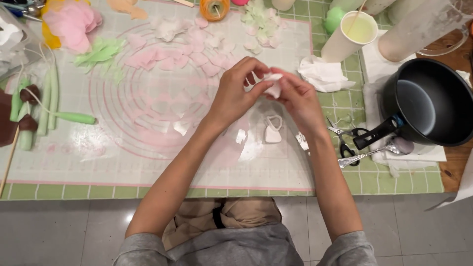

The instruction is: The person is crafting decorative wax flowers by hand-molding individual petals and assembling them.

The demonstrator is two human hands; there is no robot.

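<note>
White, thin and petal-shaped, a small piece of soft material [273, 84] is pinched between both hands above the middle of a work mat. Seen from the person's own head, looking down, the left hand [236, 93] closes thumb and forefinger on the piece's left edge, and the right hand [297, 101] grasps its right side with curled fingers. Both forearms reach up from the bottom of the view.

Below the hands lies a translucent silicone mat [148, 162] printed with pink concentric circles, spread over a table of pale green tiles [394, 182]. Directly under the hands, on the mat, rests a small metal cutter [272, 129] shaped like a heart or petal. Pale pink petals [197, 54] are scattered across the upper middle of the mat, with light green ones [261, 19] at the top, and green leaf shapes [98, 53] to the upper left. A finished pink flower [71, 22] sits in the top left corner. Green stems [47, 98] lie at the left edge.

Right of the hands, a crumpled white tissue [322, 74] sits near a white paper cup [347, 34] holding pale yellow liquid and a stick. Further right, a black saucepan [426, 101] stands on white paper towels, its handle pointing toward small black-handled scissors [345, 140] and a metal spoon [374, 152]. An orange spool of thread [214, 9] rests at the top edge.
</note>
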